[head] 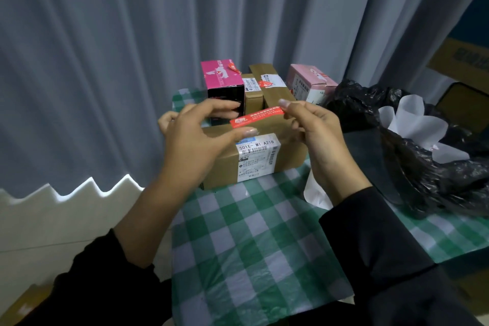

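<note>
A brown cardboard parcel (288, 151) with a white shipping label (258, 157) lies on a green-and-white checked tablecloth (246, 241). Above its top runs a red sticker strip (255, 117) with white print. My right hand (321, 140) pinches the strip's right end between thumb and forefinger. My left hand (197, 135) hovers over the parcel's left part, fingers spread and curved, its thumb tip just below the strip's left end. Whether it grips the strip is unclear.
Behind the parcel stand a pink-and-black box (225, 87), two smaller brown parcels (267, 87) and a pale pink box (311, 85). A black rubbish bag (423, 174) with white paper (415, 119) sits on the right. Grey curtains hang behind; another carton (460, 58) is far right.
</note>
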